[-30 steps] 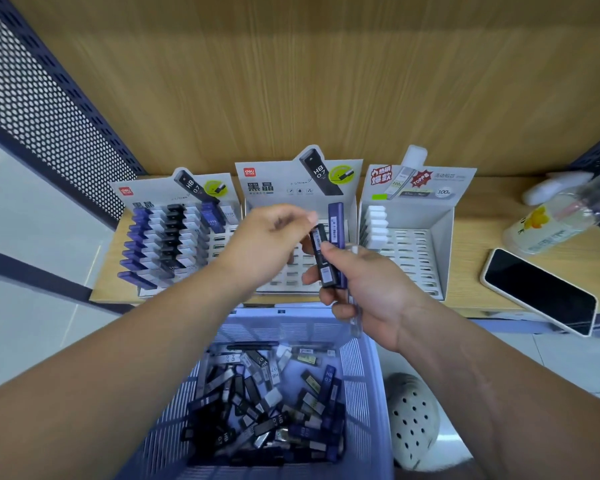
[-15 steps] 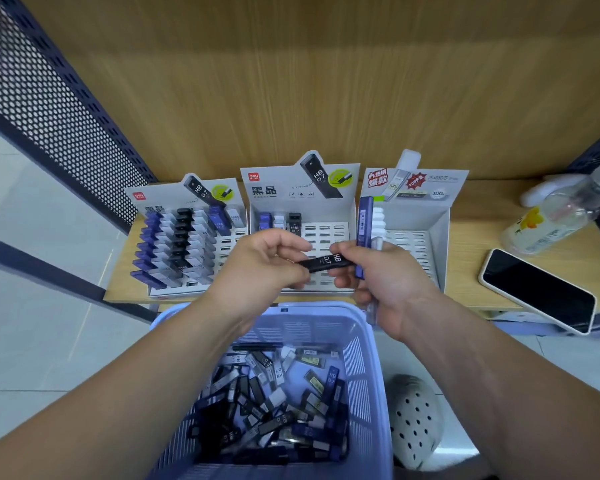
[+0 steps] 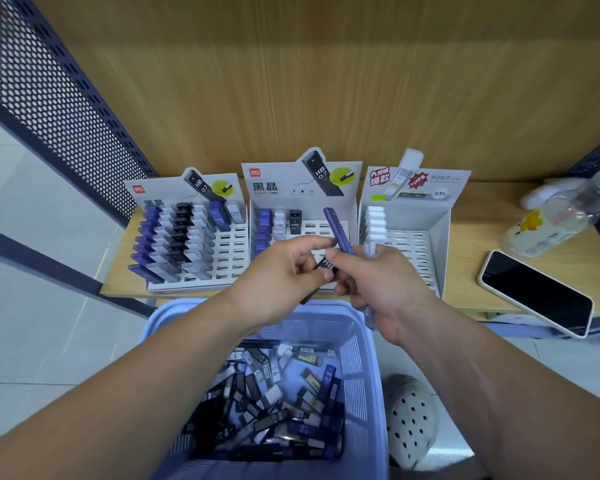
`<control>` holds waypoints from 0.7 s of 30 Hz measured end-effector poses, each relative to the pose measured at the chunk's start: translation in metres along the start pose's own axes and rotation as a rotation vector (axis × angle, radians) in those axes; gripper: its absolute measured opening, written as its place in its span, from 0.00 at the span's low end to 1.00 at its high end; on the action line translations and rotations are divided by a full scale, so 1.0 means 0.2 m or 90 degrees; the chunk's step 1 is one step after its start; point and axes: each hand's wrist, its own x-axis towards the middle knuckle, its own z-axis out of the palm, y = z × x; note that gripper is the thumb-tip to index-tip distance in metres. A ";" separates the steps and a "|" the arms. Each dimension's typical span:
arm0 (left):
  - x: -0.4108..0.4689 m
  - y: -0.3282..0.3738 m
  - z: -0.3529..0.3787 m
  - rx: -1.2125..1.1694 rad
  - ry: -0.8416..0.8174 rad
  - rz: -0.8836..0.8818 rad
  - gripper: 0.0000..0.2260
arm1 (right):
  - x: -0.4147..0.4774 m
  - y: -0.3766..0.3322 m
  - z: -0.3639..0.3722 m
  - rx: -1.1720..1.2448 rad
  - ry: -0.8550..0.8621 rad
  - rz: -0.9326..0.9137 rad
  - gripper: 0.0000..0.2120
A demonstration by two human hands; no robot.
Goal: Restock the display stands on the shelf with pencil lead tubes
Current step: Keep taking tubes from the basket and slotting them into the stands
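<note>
Three display stands line the wooden shelf: the left stand (image 3: 229, 251) holds several rows of tubes, the middle stand (image 3: 326, 225) has tubes only at its back left, and the right stand (image 3: 420, 244) has one white column. My left hand (image 3: 284, 268) pinches a black HB lead tube (image 3: 323, 268) in front of the middle stand. My right hand (image 3: 378, 282) touches that black tube with its thumb and grips a purple tube (image 3: 338, 233) plus a clear one (image 3: 370, 251). Below my hands, the blue basket (image 3: 361, 341) holds several loose tubes.
A phone (image 3: 537, 292) lies screen-up on the shelf's right part, with a clear bottle (image 3: 555, 220) behind it. A perforated metal panel (image 3: 49, 98) closes the left side. A white perforated shoe (image 3: 411, 417) sits on the floor beside the basket.
The black tube has passed from my right hand towards my left, which now pinches it, turning from upright to slanted. Both hands sit a little lower, in front of the middle stand.
</note>
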 end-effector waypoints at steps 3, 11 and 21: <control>0.00 -0.05 -0.04 0.074 -0.050 -0.001 0.15 | 0.01 0.01 0.01 -0.017 -0.013 0.040 0.14; 0.16 -0.12 -0.21 0.080 0.121 -0.012 0.06 | 0.04 0.04 -0.03 -0.033 0.010 0.061 0.15; 0.48 -0.17 -0.28 0.337 0.214 0.124 0.08 | 0.08 0.04 -0.04 -0.053 0.015 0.063 0.14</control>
